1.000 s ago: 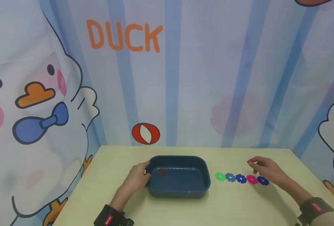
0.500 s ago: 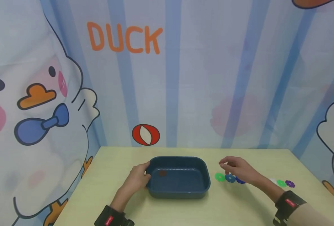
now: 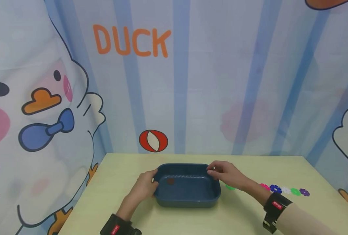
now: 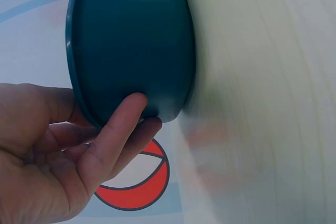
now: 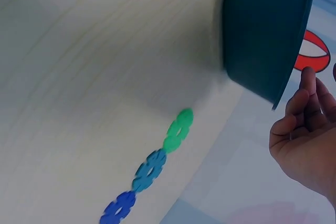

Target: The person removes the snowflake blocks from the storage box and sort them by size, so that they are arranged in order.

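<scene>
A dark blue rectangular basin [image 3: 188, 203] stands on the table. My left hand [image 3: 144, 186] grips its left end; in the left wrist view, fingers [image 4: 113, 140] lie against the outer wall at the rim. At the basin's far right corner is my right hand [image 3: 228, 174], its fingers loosely bent, with nothing visible between them. The right wrist view has these fingers close beside the rim; contact is unclear. Notched plastic discs lie in a row on the right, among them a green disc [image 5: 178, 130], a blue disc [image 5: 149, 170] and a pink disc [image 3: 264, 186]. My right forearm hides part of the row.
The pale yellow table [image 3: 191, 222] ends at a curtain [image 3: 206, 81] printed with ducks and the word DUCK. A small brown spot [image 3: 170, 181] shows inside the basin; whether it is a mark or a reflection, I cannot tell.
My right hand has moved left from above the disc row to the basin's right rim, uncovering the discs at the right end. The left hand and basin stay in place.
</scene>
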`<state>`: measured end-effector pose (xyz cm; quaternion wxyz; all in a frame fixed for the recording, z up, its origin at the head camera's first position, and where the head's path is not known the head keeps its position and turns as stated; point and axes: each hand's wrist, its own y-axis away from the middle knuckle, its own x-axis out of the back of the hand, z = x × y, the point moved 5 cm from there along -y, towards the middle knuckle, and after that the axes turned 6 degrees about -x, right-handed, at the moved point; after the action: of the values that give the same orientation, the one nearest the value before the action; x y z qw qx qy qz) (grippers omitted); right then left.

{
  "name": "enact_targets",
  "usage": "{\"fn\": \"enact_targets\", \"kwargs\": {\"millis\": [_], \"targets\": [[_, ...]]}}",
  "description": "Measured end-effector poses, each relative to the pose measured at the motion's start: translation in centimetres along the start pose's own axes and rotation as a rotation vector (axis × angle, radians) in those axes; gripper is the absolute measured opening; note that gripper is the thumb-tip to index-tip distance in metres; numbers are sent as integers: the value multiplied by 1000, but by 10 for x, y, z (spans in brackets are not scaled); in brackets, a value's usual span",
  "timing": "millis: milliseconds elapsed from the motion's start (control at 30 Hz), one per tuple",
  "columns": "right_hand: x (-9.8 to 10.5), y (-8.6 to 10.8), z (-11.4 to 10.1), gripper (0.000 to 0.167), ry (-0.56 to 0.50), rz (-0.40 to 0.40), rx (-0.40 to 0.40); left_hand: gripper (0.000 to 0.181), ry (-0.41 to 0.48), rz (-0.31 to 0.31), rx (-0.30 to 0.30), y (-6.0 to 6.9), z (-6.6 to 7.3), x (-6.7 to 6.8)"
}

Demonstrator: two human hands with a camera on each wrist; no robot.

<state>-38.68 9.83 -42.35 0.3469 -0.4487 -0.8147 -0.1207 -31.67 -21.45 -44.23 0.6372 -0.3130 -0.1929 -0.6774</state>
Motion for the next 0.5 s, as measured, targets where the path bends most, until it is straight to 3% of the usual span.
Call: {"fn": "enact_targets", "kwargs": {"millis": [267, 500], "targets": [[-24, -24, -13, 28, 88, -14, 53, 58, 6, 2, -11, -1, -2, -1], [-44, -45, -17, 29, 93, -36, 56, 59, 16, 6, -20, -1, -3, 1]]}}
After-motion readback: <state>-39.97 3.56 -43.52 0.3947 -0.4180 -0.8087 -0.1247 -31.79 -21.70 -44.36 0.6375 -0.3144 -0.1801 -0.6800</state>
